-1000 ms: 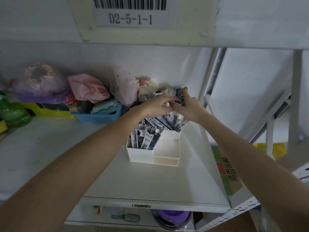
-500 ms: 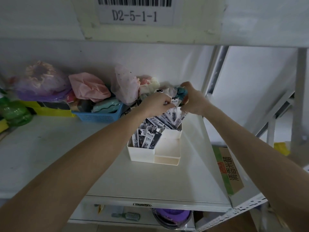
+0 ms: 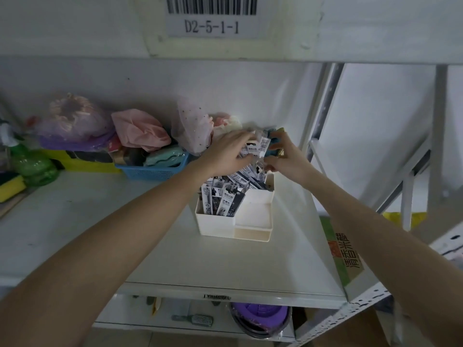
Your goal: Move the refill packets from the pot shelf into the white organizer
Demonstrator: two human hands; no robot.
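While most refill packets [image 3: 226,200] already stand in the white organizer [image 3: 233,229], filling its tall left and back compartments, a last bunch sits above its back edge. Left hand [image 3: 225,152] lies over that bunch with fingers curled round it; right hand [image 3: 280,159] pinches packet tops. Task looks near done, final tuck-in left. The two low front-right compartments show nothing inside. Organizer stands on the shelf [image 3: 225,266]. Blue basket [image 3: 155,169] to the left holds wrapped bundles.
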